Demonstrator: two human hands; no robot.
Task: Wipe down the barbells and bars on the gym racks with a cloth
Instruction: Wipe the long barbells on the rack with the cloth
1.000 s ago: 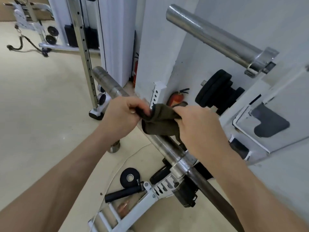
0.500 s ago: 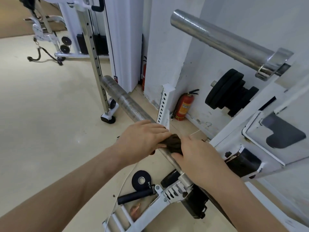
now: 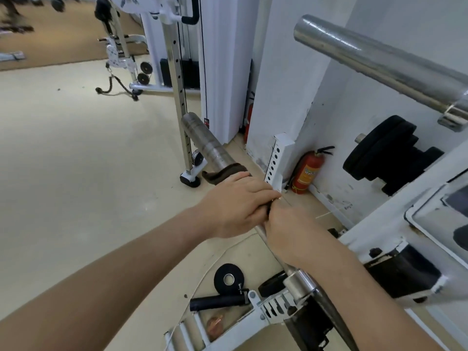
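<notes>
A steel barbell [image 3: 207,145] runs from its sleeve end at upper middle down to a collar at the lower right, resting on a white rack. A dark olive cloth [image 3: 222,173] is wrapped around the sleeve. My left hand [image 3: 235,206] grips the cloth over the bar, and a fold of cloth sticks out beyond my fingers. My right hand [image 3: 291,231] grips the bar just behind the left, touching it; whether it also holds cloth is hidden. A second, shiny barbell [image 3: 374,59] hangs higher on the rack at upper right.
A red fire extinguisher [image 3: 307,171] stands by the white wall. Black weight plates [image 3: 379,150] hang on a peg at right. On the floor below lie a small black plate [image 3: 229,278] and a black handle [image 3: 215,301]. A cable machine [image 3: 177,72] stands behind.
Both hands have slid with the cloth along the sleeve toward its free end. The cloth, loose and bunched a second ago, is now wrapped tight on the bar.
</notes>
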